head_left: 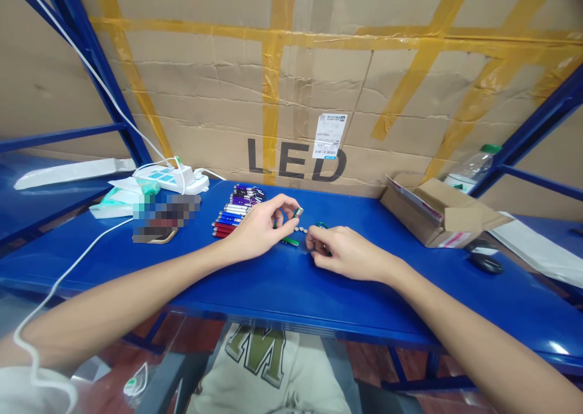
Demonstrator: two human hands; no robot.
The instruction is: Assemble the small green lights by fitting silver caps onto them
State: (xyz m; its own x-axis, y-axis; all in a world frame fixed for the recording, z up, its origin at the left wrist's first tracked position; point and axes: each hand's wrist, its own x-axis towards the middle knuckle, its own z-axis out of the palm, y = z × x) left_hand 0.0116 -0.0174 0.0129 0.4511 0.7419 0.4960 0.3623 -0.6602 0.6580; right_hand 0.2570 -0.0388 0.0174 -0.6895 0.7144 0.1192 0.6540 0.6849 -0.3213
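Note:
Between the thumb and fingers of my left hand point(259, 229) is a small green metal tube point(298, 212) with a silver end, like a mini flashlight body, tilted upward. Below those fingers a second green tube point(290, 241) lies on the blue table. Several small round silver discs, like button cells point(301, 229), lie between my hands. My right hand point(339, 250) rests on the table with its fingers curled together; what they hold, if anything, is hidden. Just behind it shows part of a green object point(322, 225). Left of my left hand lies a row of coloured metal tubes point(230, 215).
A white power strip point(175, 177) with cables and a phone point(159, 226) are at the left. To the right stand an open cardboard box point(432, 210), a black mouse point(485, 263) and a plastic bottle point(473, 168). A large taped carton point(218, 98) forms the back.

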